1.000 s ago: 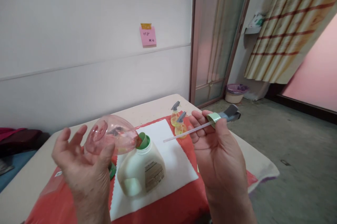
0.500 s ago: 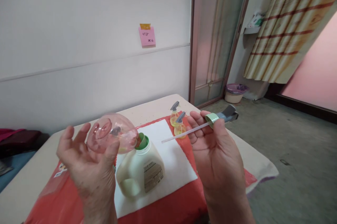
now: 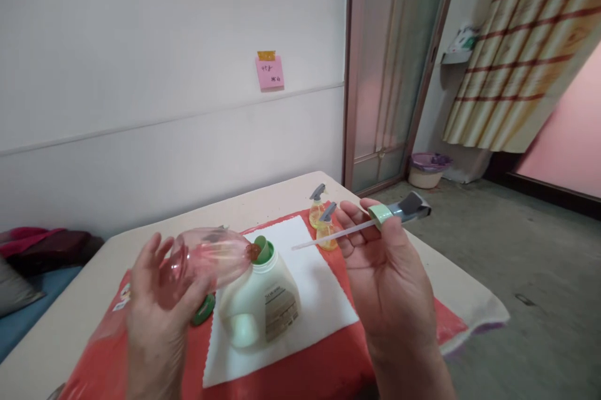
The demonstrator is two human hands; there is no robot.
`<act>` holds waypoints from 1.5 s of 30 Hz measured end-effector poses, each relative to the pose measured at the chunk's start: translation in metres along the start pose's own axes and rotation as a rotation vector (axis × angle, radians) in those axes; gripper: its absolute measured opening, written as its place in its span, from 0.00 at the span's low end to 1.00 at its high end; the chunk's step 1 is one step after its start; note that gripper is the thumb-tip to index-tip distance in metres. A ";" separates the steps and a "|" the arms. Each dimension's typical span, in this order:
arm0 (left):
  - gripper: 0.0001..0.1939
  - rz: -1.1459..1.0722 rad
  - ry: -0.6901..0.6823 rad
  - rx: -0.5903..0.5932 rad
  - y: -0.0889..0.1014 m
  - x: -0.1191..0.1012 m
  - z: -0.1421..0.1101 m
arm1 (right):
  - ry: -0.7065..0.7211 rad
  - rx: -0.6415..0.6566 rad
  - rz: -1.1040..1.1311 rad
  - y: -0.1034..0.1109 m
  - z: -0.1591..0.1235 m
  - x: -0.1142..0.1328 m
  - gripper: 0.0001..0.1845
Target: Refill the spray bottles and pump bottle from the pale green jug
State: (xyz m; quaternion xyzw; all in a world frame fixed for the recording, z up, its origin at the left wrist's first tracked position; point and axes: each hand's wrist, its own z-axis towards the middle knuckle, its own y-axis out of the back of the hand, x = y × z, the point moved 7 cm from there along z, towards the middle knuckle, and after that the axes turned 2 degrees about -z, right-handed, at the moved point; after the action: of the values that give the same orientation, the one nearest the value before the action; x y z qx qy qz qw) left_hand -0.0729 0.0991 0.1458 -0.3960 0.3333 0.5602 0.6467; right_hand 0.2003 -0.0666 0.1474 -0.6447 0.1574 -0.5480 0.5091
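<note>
A clear pink spray bottle body (image 3: 211,262) lies tilted in my left hand (image 3: 162,300), fingers wrapped round its base. Its neck points right, at the green spout of a large pale detergent jug (image 3: 260,300); whether they touch I cannot tell. My right hand (image 3: 387,262), palm up, pinches the light green collar of a spray trigger head (image 3: 404,207) between thumb and fingers. The trigger's thin clear dip tube (image 3: 328,238) points left, above the white sheet. Part of a green cap (image 3: 204,310) shows beside the jug, below my left hand.
Two small spray bottles with yellow liquid, one farther (image 3: 316,206) and one nearer (image 3: 327,231), stand beyond my right hand. A white sheet (image 3: 323,300) and red cloth (image 3: 291,381) cover part of the table (image 3: 282,190). A pink note (image 3: 270,73) hangs on the wall.
My left hand has turned the pink bottle, so its base faces me less and its body lies more sideways. The green cap shows more. My right hand keeps its hold.
</note>
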 end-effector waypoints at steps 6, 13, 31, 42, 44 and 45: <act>0.48 0.108 0.336 0.230 0.023 0.021 -0.003 | 0.014 0.047 -0.043 -0.004 -0.005 -0.004 0.20; 0.39 -0.221 0.484 0.115 0.033 0.024 -0.013 | -0.072 0.137 -0.048 -0.014 -0.016 -0.033 0.21; 0.34 -0.646 0.693 0.198 -0.032 0.042 -0.063 | -0.318 0.263 -0.155 -0.027 -0.043 -0.080 0.21; 0.35 -0.332 -0.084 0.187 -0.039 0.004 -0.086 | -0.325 0.231 -0.112 -0.022 -0.033 -0.070 0.17; 0.31 -0.237 -0.219 0.146 -0.038 0.002 -0.090 | -0.328 0.211 -0.125 -0.020 -0.032 -0.069 0.17; 0.29 -0.191 -0.253 0.135 -0.038 0.003 -0.093 | -0.322 0.203 -0.131 -0.019 -0.032 -0.068 0.16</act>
State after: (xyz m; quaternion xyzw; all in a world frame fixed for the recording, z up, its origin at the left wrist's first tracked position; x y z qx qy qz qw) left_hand -0.0334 0.0156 0.1057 -0.3080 0.2468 0.5178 0.7590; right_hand 0.1418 -0.0218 0.1225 -0.6784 -0.0244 -0.4829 0.5532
